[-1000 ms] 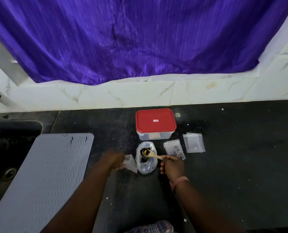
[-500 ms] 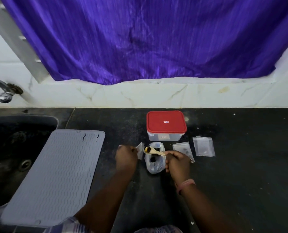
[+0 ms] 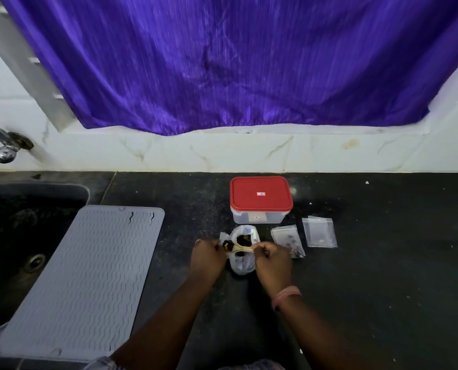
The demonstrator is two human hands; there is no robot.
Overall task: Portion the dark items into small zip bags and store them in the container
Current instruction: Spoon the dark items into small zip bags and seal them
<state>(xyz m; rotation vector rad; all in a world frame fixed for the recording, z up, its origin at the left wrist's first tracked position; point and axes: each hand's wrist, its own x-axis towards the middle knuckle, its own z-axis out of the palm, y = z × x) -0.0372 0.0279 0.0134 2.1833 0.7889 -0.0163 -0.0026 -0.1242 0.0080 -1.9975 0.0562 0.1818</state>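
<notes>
A clear plastic bag with dark items in it stands open on the black counter. My right hand grips a wooden spoon whose bowl carries dark items and points left. My left hand pinches a small zip bag right at the spoon's tip. Behind the bag sits the container with its red lid on. One small zip bag with dark items lies to the right, and further right lie empty zip bags.
A grey ribbed mat lies to the left and partly overhangs the dark sink, with a tap above it. A white tiled wall and a purple curtain close the back.
The spoon has risen out of the large bag and swung left to the small zip bag. My left hand has come in close to the spoon. The camera has shifted.
</notes>
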